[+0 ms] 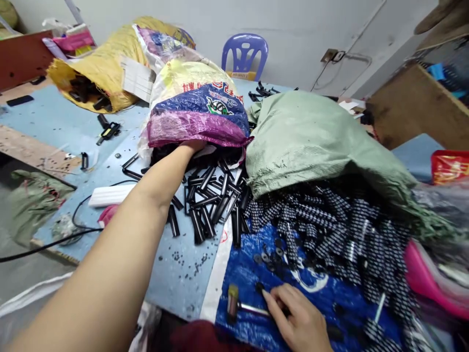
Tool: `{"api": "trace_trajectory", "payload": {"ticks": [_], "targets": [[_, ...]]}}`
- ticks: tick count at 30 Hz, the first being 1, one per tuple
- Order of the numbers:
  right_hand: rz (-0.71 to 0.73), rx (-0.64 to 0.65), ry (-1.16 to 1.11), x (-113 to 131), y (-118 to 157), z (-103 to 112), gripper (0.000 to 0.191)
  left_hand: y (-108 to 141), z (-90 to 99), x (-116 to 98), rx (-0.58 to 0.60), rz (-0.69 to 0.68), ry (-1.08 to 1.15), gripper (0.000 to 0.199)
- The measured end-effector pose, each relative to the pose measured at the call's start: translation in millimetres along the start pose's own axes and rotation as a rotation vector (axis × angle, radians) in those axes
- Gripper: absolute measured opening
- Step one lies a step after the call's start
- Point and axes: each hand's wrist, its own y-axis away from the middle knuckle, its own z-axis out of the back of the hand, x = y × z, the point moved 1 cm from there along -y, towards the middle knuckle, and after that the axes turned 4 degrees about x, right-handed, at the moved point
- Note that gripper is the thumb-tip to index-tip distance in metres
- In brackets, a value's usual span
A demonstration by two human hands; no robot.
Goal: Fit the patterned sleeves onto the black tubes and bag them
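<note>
My left arm reaches forward, and my left hand is inside the mouth of a woven sack with a purple edge; its fingers are hidden. Many black plastic parts spill out below that sack. My right hand rests low over a blue sheet, thumb and forefinger pinched at a small black piece. Beside it lies a hammer, its metal shaft running toward the hand. Black patterned tubes are heaped to the right, with black discs near them.
A green sack covers the back of the tube heap. A yellow sack lies open at the back left. A white block and a black cable are left of my arm. A pink container stands far right.
</note>
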Motion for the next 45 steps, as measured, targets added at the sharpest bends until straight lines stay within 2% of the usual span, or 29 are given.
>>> {"api": "trace_trajectory", "payload": {"ticks": [1, 2, 3, 5, 10, 15, 18, 21, 24, 26, 30, 33, 36, 39, 42, 45], "targets": [[0.010, -0.005, 0.003, 0, 0, 1, 0.030, 6, -0.8, 0, 0.032, 0.029, -0.114, 0.031], [0.007, -0.010, 0.010, -1, 0, 1, 0.029, 13, -1.9, 1, 0.058, 0.050, -0.214, 0.009], [0.000, -0.014, 0.016, -1, 0, 1, 0.029, 22, -2.8, 2, 0.078, 0.062, -0.307, 0.005], [-0.017, -0.020, 0.023, -1, 1, -1, 0.032, 47, -3.8, 4, 0.115, 0.068, -0.479, 0.014], [-0.034, -0.023, 0.029, -1, 3, -2, 0.038, 120, -6.8, 11, 0.175, -0.073, -1.026, 0.029], [-0.038, 0.003, 0.035, -4, 4, -3, 0.038, 174, -13.5, 8, 0.188, -0.038, -1.155, 0.038], [-0.041, 0.033, 0.043, -5, 4, -3, 0.037, 195, -10.9, -3, 0.184, 0.066, -1.179, 0.042], [-0.036, 0.074, 0.030, -2, 4, 1, 0.036, 213, -0.7, -22, 0.245, 0.172, -1.178, 0.052], [-0.044, 0.110, -0.006, -3, 6, 14, 0.029, 236, 12.8, -40, 0.287, 0.161, -1.159, 0.050], [-0.094, 0.094, 0.003, -8, 6, 28, 0.026, 257, 19.2, -44, 0.273, 0.133, -1.172, 0.047], [-0.281, -0.002, 0.106, -27, -11, 57, 0.031, 308, 15.0, -29, 0.194, 0.175, -1.203, 0.058], [-0.393, -0.023, 0.181, -36, -40, 64, 0.034, 337, 0.7, -11, 0.178, 0.242, -1.113, 0.062], [-0.448, 0.022, 0.221, -38, -70, 56, 0.039, 342, -7.0, 2, 0.087, 0.255, -0.929, 0.047], [-0.465, 0.056, 0.203, -41, -85, 47, 0.037, 332, -2.8, 13, 0.069, 0.243, -0.674, 0.036], [-0.462, 0.038, 0.121, -49, -78, 48, 0.037, 327, 6.3, 24, 0.045, 0.236, -0.525, 0.025], [-0.429, -0.001, -0.002, -56, -55, 54, 0.040, 330, 12.3, 26, -0.070, 0.235, -0.403, 0.018]]}}
